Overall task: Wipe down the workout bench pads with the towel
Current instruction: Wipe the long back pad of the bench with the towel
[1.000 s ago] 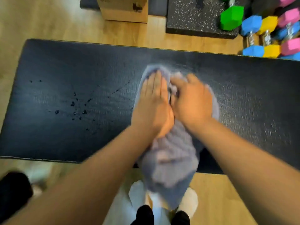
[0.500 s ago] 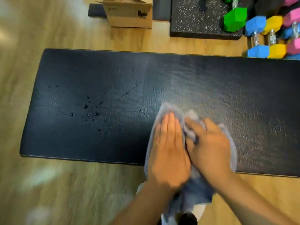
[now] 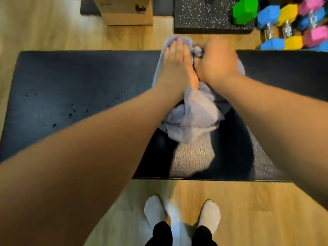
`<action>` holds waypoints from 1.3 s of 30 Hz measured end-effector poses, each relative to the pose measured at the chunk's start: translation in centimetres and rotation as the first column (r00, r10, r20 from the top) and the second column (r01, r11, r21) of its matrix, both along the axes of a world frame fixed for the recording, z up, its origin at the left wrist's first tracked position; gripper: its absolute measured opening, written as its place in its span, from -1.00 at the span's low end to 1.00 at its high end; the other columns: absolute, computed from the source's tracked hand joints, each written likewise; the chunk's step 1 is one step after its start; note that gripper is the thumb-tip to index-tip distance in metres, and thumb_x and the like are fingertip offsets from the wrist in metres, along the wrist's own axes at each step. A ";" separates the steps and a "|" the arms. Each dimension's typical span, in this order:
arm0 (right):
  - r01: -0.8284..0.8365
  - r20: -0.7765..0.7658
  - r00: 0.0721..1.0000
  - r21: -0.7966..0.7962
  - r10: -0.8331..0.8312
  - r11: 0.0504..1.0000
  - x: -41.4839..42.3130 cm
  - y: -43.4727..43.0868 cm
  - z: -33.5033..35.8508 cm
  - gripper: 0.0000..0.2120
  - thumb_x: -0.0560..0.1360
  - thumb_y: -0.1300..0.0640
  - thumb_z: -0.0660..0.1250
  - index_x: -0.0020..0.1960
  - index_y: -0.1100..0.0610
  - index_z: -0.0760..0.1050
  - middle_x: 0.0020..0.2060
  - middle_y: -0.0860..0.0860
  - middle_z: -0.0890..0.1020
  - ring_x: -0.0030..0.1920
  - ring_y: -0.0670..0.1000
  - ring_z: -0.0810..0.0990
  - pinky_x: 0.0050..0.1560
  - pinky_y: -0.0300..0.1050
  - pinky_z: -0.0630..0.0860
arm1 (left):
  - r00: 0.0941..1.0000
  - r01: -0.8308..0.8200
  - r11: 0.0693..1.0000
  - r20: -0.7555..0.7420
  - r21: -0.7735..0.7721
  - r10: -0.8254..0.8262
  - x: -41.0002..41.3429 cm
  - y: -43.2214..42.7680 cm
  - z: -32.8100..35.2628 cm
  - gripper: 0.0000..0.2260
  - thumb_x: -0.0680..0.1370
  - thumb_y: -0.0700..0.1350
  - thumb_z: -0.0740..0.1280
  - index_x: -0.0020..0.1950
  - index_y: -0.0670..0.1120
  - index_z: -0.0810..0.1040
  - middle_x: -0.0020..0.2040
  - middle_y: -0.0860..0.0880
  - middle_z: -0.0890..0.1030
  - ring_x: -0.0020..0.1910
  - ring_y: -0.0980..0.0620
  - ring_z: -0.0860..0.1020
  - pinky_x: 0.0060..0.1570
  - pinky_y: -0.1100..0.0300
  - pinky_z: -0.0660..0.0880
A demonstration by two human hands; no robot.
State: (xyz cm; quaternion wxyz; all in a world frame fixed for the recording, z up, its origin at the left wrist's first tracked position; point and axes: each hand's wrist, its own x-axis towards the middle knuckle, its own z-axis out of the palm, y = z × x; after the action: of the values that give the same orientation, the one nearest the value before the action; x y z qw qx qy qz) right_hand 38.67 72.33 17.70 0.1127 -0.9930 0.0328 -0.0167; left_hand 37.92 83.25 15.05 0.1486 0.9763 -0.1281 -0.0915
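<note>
A black workout bench pad runs across the view from left to right. A grey towel lies bunched on its middle and reaches over the far edge. My left hand presses flat on the towel, fingers together and pointing away from me. My right hand sits beside it, touching it, fingers curled into the towel's far end. Water drops dot the pad's left part.
Beyond the pad on the wooden floor stand a cardboard box, a speckled black mat and several coloured dumbbells at the far right. My feet in white socks stand at the pad's near edge.
Both hands pushed the towel from the pad's near edge across to its far edge. The drops on the left stay unwiped.
</note>
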 end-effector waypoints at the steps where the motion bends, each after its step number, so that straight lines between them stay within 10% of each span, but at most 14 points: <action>1: 0.013 -0.012 1.000 0.027 -0.013 1.000 1.0 -0.1 0.0 -0.81 0.44 0.08 0.19 -0.15 0.14 0.54 -0.14 0.19 0.60 -0.09 0.27 0.57 -0.24 -0.02 0.37 | 1.000 -0.002 0.999 -0.023 0.041 0.003 0.8 -0.3 0.1 -0.41 0.64 -0.01 0.01 0.55 -0.31 -0.06 0.57 -0.29 -0.03 0.56 -0.23 -0.07 0.50 -0.01 -0.21; 12: 0.006 0.042 0.999 0.141 -0.012 0.990 -17.7 -2.1 0.2 -0.63 0.34 0.06 0.23 0.11 -0.06 0.60 -0.15 0.11 0.58 -0.21 0.23 0.57 -0.30 -0.05 0.43 | 0.996 0.020 0.995 0.085 -0.096 -0.012 -18.7 -1.5 1.0 -0.48 0.59 -0.14 0.10 0.51 -0.33 0.17 0.53 -0.30 0.17 0.55 -0.21 0.09 0.52 -0.12 0.03; 23: 0.039 0.069 0.997 0.035 -0.041 0.999 -1.7 1.3 0.6 -0.79 0.51 0.07 0.16 -0.09 0.11 0.55 -0.12 0.22 0.58 -0.09 0.32 0.54 -0.24 -0.02 0.29 | 0.999 0.040 0.998 -0.015 0.047 -0.039 -1.5 1.1 0.9 -0.39 0.61 -0.09 0.05 0.56 -0.28 -0.13 0.58 -0.25 -0.13 0.57 -0.16 -0.16 0.52 0.02 -0.23; 39: -0.173 0.011 0.985 0.203 0.175 0.964 -7.6 6.7 0.5 -0.76 0.44 0.09 0.28 0.09 0.07 0.56 -0.06 0.11 0.55 -0.12 0.18 0.56 -0.25 -0.08 0.29 | 0.989 -0.147 0.978 0.039 0.149 0.143 -11.2 5.9 0.8 -0.42 0.64 -0.04 0.02 0.55 -0.33 -0.04 0.56 -0.33 -0.04 0.56 -0.25 -0.07 0.52 -0.11 -0.06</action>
State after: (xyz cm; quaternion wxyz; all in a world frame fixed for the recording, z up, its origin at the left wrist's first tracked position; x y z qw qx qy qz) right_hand 31.09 79.06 18.22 0.2144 -0.9753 -0.0526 0.0000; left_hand 26.71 89.20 15.85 0.0785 0.9927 -0.0515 -0.0761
